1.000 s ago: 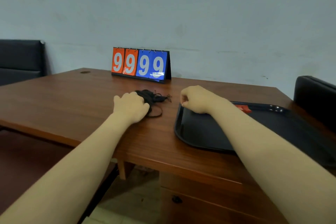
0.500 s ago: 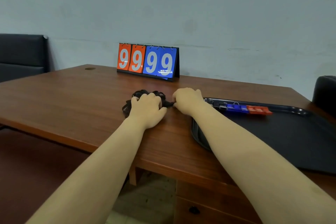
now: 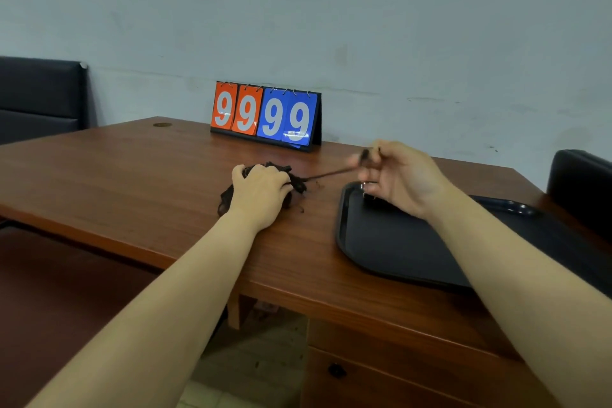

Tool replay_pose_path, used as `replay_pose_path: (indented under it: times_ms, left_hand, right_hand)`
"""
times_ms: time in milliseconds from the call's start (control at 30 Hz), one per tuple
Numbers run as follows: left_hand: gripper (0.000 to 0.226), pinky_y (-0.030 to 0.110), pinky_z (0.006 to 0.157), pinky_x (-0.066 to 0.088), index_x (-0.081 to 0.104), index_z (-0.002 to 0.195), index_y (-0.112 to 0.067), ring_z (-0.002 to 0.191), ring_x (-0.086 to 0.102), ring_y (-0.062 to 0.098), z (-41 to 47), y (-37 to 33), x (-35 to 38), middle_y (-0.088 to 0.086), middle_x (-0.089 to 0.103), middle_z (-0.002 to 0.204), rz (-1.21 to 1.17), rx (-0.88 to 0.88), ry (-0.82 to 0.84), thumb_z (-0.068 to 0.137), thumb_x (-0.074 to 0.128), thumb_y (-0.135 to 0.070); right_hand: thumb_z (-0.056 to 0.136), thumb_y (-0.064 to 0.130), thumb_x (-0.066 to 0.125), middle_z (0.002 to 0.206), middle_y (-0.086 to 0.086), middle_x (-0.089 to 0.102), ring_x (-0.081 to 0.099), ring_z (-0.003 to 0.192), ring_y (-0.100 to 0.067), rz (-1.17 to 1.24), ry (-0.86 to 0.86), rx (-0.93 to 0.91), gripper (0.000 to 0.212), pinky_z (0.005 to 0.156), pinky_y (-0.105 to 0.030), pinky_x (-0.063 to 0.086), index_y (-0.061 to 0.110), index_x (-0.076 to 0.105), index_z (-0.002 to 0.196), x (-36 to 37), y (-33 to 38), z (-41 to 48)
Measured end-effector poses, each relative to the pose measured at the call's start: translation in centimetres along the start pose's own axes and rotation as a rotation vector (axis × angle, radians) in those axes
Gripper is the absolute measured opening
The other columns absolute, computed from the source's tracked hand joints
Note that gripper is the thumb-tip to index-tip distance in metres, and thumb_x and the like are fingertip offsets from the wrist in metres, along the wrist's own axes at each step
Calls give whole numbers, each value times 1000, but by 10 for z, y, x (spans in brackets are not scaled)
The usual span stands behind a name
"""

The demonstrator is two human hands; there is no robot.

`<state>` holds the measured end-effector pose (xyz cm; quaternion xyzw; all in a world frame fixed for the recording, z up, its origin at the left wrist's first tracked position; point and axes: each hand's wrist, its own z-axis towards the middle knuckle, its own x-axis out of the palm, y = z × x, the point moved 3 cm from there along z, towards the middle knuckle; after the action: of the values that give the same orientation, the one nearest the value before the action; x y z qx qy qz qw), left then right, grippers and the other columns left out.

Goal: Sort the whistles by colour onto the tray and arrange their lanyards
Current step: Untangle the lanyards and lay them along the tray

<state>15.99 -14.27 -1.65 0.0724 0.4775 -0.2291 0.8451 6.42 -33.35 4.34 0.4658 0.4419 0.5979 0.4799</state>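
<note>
One black tray [image 3: 397, 242], right hand [image 3: 404, 175] pinching lanyard [image 3: 328, 173] (left hand [image 3: 261, 195] on tangle [image 3: 297, 183])

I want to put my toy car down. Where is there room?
Bare wood on the table left of the left hand, and the tray floor nearer than the right hand. Crowded between the hands: tangled lanyards, one strand stretched across.

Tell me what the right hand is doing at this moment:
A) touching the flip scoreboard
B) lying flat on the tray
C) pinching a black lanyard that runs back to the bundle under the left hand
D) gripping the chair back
C: the right hand is raised over the corner of the tray and pinches a black lanyard that stretches to the bundle held down by the left hand.
</note>
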Motion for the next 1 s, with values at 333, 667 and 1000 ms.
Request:
replay_pose_path:
  times_ms: [333,667,1000]
  left_hand:
    - [26,53,110,14,64,112,-29,118,47,20,-2,-3,-3,-4,58,121,164,-66,41,97,45,-37]
    - [28,47,107,25,60,120,-28,120,48,20,-3,-4,-4,-3,55,128,72,-42,-31,97,46,-34]
    - [28,41,93,33,58,115,-25,107,51,22,-5,0,-10,3,55,114,-87,-136,-125,93,52,-41]
  right_hand:
    - [97,26,48,57,-3,46,43,54,-20,-1080,-333,-81,35,60,-33,38,11,40,67,-99,26,-78]
    - [80,37,72,100,6,61,55,95,-14,-1372,-360,-47,24,84,-35,49,28,57,96,-125,14,-107]
    - [93,28,58,77,3,60,55,74,-13,-1369,-497,-137,16,63,-28,39,16,61,82,-136,14,-113]
